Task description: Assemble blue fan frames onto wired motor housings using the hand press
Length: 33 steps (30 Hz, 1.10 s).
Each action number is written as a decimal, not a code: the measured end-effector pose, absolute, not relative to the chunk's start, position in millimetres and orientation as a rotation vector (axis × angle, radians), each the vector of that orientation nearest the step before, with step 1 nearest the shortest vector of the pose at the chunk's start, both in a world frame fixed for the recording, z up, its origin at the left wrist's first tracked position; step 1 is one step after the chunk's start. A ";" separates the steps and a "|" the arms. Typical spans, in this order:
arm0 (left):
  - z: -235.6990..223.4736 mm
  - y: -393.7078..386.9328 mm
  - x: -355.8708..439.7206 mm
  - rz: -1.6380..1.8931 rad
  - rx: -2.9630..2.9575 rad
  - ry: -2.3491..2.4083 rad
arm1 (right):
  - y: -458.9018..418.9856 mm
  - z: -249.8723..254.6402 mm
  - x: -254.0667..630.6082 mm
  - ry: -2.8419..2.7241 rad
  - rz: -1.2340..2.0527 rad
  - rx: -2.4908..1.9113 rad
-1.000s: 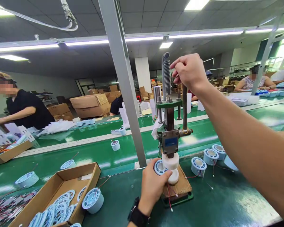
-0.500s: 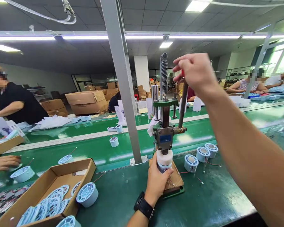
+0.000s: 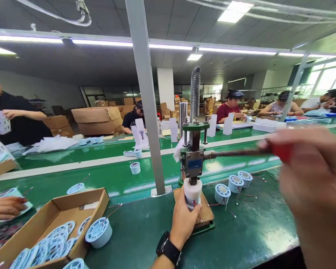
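In the head view a green hand press [image 3: 195, 164] stands on the bench, its white plunger block [image 3: 193, 189] down over a small round housing [image 3: 190, 203] with a red wire. My left hand [image 3: 183, 218], with a watch on the wrist, is closed around that housing on the wooden base plate [image 3: 206, 213]. My right hand [image 3: 313, 168], blurred by motion, grips the red end of the press lever [image 3: 238, 152], which lies about level and points right. Several light-blue round housings with wires [image 3: 222, 193] sit right of the press.
A cardboard tray [image 3: 56, 209] holding several light-blue discs is at left, with a blue housing [image 3: 99, 232] beside it. A grey post [image 3: 147, 93] rises behind. A co-worker's hand [image 3: 7, 208] is at far left. Beyond runs a green conveyor [image 3: 114, 175]; other people sit past it.
My right hand has pulled the lever down from near upright to about level, moving right and toward me. The plunger block sits lower on the housing. My left hand stays around it.
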<state>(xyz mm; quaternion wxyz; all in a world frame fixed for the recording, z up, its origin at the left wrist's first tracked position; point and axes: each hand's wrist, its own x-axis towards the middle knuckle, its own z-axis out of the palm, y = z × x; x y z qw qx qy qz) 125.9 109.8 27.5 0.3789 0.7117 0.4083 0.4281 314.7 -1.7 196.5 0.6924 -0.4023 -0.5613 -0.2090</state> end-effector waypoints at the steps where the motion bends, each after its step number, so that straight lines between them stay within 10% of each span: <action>1: 27.3 109.9 123.8 1.074 1.827 1.031 | 22.5 233.1 315.6 -1.247 -0.439 -0.830; 6: 19.7 115.8 114.6 1.007 1.844 1.031 | 110.3 287.9 317.9 -1.421 -0.193 -0.886; 15: 16.7 119.4 113.7 1.066 1.823 0.943 | 83.3 -5.2 228.1 -1.183 0.344 -1.105; 33: 5.0 107.9 104.5 1.042 1.811 0.860 | 97.4 -6.0 225.1 -0.980 0.429 -1.101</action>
